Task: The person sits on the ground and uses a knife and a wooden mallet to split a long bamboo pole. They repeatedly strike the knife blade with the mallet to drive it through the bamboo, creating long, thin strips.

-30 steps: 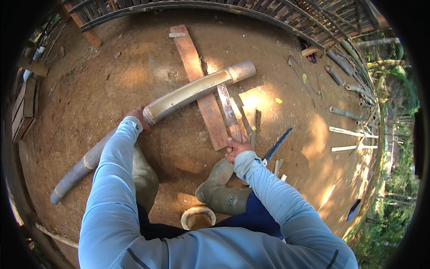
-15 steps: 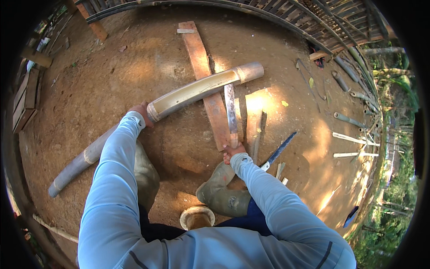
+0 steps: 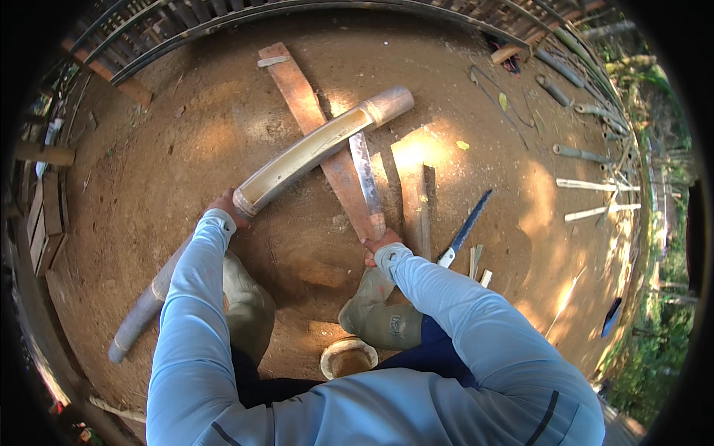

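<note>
A long grey bamboo pole (image 3: 301, 165) lies slantwise across a reddish wooden plank (image 3: 299, 95) on the ground. Part of its upper side is cut away, showing the pale hollow inside. My left hand (image 3: 229, 209) is closed around the pole at the near end of that opening; the pole's lower part passes beneath my left sleeve. In my right hand (image 3: 381, 247) is the handle of a machete (image 3: 363, 168). Its blade points away from me, its tip against or just under the pole's edge; I cannot tell which.
A hand saw (image 3: 470, 226) with a dark blade lies right of my right forearm, near pale bamboo strips (image 3: 476, 262). A split bamboo piece (image 3: 414, 201) lies beyond them. Bamboo lengths (image 3: 580, 151) lie along the right. A slatted structure (image 3: 245, 16) borders the far side.
The whole view has turned, so the pole and plank appear more slanted. Both hands keep their grips, and the machete stays beside the pole.
</note>
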Demonstrator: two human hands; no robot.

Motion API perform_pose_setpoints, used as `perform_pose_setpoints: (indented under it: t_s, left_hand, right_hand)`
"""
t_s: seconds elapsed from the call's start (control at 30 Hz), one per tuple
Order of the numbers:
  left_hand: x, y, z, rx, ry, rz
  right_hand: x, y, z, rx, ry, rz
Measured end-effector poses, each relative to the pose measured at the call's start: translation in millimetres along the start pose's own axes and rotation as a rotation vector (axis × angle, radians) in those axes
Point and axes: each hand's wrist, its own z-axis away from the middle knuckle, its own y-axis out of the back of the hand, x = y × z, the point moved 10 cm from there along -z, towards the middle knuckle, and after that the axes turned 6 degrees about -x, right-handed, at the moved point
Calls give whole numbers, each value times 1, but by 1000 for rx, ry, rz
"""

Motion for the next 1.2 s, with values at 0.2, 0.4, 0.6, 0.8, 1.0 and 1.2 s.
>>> perform_pose_setpoints:
  t_s: [0.2,0.4,0.6,0.8,1.0,1.2]
  left_hand:
    - [44,22,79,737,-14,-125]
    - [152,-88,60,97,-697,694]
    - [246,-173,73,-638,-363,1333]
    - [255,-173,77,-330,-194,1157]
    - [232,-168,70,14,-157,979]
    - [240,-142,88,182,-116,669]
  right_hand:
    - [-58,-82,48,-214,82,-241]
    - [-63,-122,25,-480,198,-3]
    - [-56,-47,25,-729,624,716]
    - [30,187,-37,-205,282,774]
    - [205,260,-100,324,129,320]
    - [179,211,-109,294,190,280]
